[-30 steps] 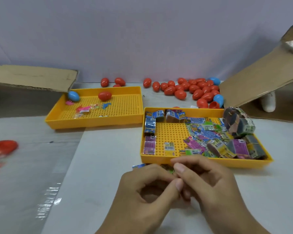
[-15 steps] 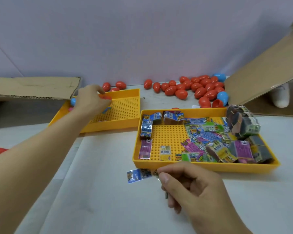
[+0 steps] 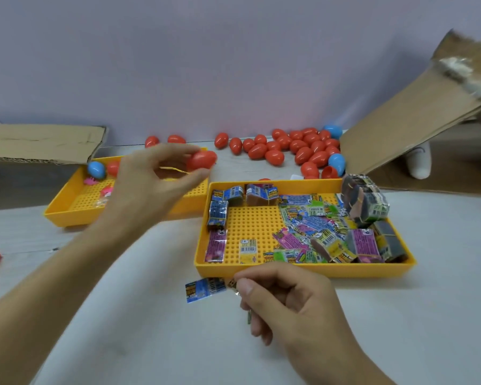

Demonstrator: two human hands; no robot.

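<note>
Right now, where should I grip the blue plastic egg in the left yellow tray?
I'd pinch the blue plastic egg across its rounded top, coming straight down from above: it sits in the corner of the left yellow perforated tray, walls behind and left, a red plastic egg close on its right.

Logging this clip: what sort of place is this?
Likely a toy-packing bench: plastic eggs by the wall, a yellow tray of leaflets, cardboard boxes; left hand holds a red egg, right hand a leaflet.
</note>
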